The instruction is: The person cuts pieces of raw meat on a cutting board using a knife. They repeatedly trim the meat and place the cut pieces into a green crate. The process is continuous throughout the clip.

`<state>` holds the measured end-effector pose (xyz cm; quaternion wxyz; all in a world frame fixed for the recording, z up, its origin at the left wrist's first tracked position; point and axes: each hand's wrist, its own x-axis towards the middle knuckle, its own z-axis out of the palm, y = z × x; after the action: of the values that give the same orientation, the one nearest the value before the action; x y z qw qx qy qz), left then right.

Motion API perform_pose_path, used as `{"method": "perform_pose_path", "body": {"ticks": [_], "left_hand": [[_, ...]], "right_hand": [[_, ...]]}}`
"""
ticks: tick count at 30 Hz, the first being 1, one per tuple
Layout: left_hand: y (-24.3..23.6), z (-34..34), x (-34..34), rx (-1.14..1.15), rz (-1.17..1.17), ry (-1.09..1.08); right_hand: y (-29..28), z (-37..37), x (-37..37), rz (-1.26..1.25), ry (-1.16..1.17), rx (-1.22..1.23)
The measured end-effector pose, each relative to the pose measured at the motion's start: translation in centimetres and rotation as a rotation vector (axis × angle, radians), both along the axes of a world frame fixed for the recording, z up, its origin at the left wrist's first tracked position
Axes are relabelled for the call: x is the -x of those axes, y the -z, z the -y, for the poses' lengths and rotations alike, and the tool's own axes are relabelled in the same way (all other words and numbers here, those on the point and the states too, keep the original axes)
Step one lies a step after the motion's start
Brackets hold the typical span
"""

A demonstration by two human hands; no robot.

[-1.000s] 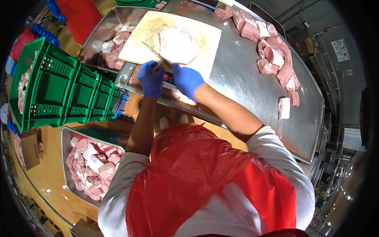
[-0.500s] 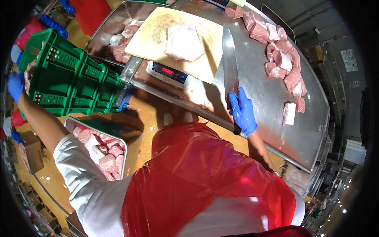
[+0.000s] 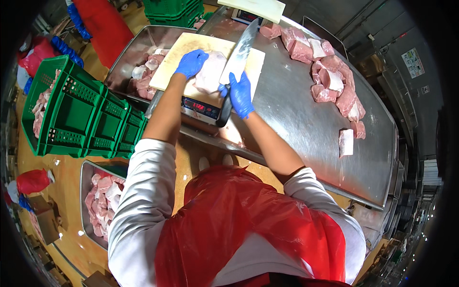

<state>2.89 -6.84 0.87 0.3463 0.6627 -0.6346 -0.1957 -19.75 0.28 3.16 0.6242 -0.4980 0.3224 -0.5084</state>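
A pale slab of meat [image 3: 210, 72] lies on the cutting board [image 3: 176, 51], which rests over a digital scale [image 3: 201, 107]. My left hand [image 3: 192, 63], in a blue glove, is closed on the slab's upper left edge, fingertips bent over it. In my blue-gloved right hand [image 3: 240, 94] is a large knife [image 3: 243, 48], gripped by its black handle. The broad blade points away from me and slants across the right part of the board, beside the slab. Part of the slab's right side is hidden behind the blade.
Cut meat chunks [image 3: 337, 81] lie along the right of the steel table [image 3: 296, 129]. A metal bin [image 3: 125, 62] of meat adjoins the board's left. Stacked green crates [image 3: 71, 115] and a meat-filled steel tub [image 3: 86, 191] stand left. A red-aproned person [image 3: 103, 28] is beyond.
My left hand has come from the green crate to the slab on the board. The knife in my right hand has moved left over the board. The scale's reading has changed.
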Motion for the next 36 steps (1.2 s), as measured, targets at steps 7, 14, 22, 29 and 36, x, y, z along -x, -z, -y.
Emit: {"method": "perform_pose_path", "body": {"ticks": [7,14,22,29,36], "left_hand": [[1.3,-14.0,4.2,0.213,-0.256,-0.255],[4.6,-11.5,6.6,0.729,0.372,-0.290],[3.3,-12.7,6.5,0.498,0.556,-0.204],[4.2,-14.2,7.2,0.432,-0.143,-0.395],[3.6,-10.1,7.6,0.703,0.233,-0.401]], "right_hand": [[-3.5,4.6,8.2,-0.420,0.115,0.204],[-2.3,-0.2,0.5,-1.037,-0.179,0.782],[-3.5,-4.2,2.2,-1.402,-0.336,0.685],[-9.0,-9.2,14.4,-1.751,-0.595,0.546],[-9.1,-9.8,10.7,-1.387,-0.266,0.634]]}}
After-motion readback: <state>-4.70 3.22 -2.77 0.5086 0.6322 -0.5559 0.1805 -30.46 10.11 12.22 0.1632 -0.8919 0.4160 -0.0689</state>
